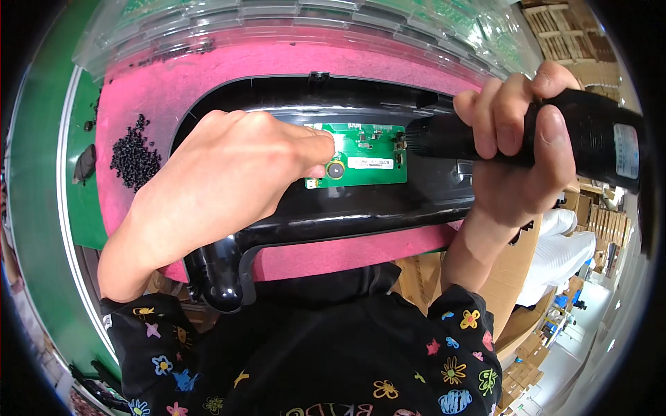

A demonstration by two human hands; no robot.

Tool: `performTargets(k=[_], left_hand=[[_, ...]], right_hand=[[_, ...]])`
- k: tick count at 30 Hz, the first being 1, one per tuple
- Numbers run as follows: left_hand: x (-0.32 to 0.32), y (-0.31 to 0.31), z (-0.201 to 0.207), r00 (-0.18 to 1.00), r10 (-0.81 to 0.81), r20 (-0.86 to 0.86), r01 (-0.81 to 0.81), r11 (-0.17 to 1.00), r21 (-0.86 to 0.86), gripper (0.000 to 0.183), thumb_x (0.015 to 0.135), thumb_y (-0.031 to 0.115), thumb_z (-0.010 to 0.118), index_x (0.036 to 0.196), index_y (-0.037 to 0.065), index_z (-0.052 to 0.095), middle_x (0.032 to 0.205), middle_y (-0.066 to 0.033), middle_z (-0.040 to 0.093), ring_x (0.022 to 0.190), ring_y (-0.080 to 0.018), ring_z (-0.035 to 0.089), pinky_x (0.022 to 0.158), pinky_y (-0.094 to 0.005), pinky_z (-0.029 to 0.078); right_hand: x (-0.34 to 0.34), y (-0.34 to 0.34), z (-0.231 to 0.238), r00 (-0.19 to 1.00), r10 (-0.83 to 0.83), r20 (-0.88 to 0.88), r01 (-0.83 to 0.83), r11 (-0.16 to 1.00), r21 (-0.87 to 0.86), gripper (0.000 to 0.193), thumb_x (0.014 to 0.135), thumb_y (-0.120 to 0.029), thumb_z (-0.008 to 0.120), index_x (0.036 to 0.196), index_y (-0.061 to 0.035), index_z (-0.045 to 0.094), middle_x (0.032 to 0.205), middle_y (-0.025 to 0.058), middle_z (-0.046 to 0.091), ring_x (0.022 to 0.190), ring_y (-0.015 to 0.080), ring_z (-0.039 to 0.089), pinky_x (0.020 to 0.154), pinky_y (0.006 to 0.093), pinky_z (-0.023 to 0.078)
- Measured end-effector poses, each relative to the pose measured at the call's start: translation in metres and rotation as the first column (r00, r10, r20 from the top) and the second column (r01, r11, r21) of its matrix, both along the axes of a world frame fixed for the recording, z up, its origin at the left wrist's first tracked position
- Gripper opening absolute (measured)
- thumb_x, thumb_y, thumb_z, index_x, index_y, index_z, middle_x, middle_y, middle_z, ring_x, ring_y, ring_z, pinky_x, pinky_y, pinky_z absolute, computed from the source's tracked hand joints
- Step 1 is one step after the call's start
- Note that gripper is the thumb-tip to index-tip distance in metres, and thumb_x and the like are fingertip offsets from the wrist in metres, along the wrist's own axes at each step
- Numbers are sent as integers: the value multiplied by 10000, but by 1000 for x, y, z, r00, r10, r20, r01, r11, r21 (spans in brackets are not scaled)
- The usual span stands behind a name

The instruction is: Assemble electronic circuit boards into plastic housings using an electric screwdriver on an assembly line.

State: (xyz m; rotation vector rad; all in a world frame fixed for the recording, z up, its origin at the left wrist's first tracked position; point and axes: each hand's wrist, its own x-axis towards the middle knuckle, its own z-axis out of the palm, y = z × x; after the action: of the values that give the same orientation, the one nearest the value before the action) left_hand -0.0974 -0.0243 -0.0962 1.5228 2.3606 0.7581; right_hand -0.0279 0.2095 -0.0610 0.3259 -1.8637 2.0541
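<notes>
A green circuit board (378,175) lies inside a long curved black plastic housing (326,202). My left hand (239,152) is closed at the board's left end, its thumb and forefinger pressed together on it beside a small round part (336,170). Whether anything small is between those fingertips is hidden. In my right hand (517,132) is a black electric screwdriver (590,135), held level with fingers wrapped round its body. Its narrow end reaches the board's right edge, near a small connector; whether its tip touches is too small to tell.
The housing rests on a pink mat (298,261), with a pile of small black screws (136,161) to its left. Clear plastic trays (277,31) line the far side. At the right are a cardboard box (510,277) and a person's white-clothed leg (555,253).
</notes>
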Motion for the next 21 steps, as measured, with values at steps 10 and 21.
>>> performTargets(k=[10, 21], left_hand=[[-3, 3, -2, 1000, -14, 13, 14, 1000, 10, 79, 820, 56, 676, 857, -5, 643, 918, -107, 725, 779, -314, 686, 637, -382, 554], [-7, 10, -8, 997, -74, 2, 72, 978, 195, 147, 825, 149, 739, 812, 15, 681, 774, -87, 699, 674, -257, 680, 581, -331, 538]], right_hand=[[-13, -2, -9, 996, 83, -26, -82, 996, 37, 279, 939, -269, 510, 1135, -72, 502, 654, -24, 423, 544, 103, 373, 606, 296, 345], [9, -4, 13, 955, 176, -239, -271, 846, -459, 304, 920, -304, 612, 1100, -87, 500, 679, -61, 480, 575, 57, 451, 724, 275, 376]])
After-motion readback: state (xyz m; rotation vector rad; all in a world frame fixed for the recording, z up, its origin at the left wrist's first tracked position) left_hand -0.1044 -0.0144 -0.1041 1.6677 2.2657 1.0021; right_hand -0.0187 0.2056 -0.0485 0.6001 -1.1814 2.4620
